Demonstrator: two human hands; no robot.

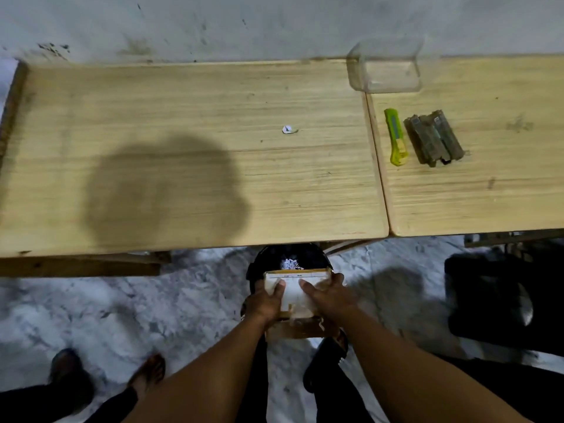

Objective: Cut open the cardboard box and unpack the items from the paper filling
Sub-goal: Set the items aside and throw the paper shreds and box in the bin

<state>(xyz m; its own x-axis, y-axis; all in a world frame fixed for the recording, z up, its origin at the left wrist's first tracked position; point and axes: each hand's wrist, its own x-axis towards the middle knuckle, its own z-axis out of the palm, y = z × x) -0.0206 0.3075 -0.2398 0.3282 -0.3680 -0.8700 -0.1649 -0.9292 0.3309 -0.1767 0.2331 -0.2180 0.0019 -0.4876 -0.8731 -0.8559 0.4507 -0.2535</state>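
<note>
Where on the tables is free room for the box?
Left tabletop: bare everywhere but one paper scrap. Right tabletop: free right of the dark blocks and near its front edge. Crowded along its left side: clear container, green knife, blocks.

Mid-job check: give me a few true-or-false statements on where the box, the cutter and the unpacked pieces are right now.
1. The left hand and right hand both hold the cardboard box above the black bin. True.
2. The green cutter is in the right hand. False: it lies on the right table, beside the dark blocks.
3. The dark blocks sit inside the clear container. False: they lie on the table nearer the person, and the container looks empty.
4. Shredded paper shows inside the bin. True.
5. A small paper scrap lies on the left table. True.
</note>
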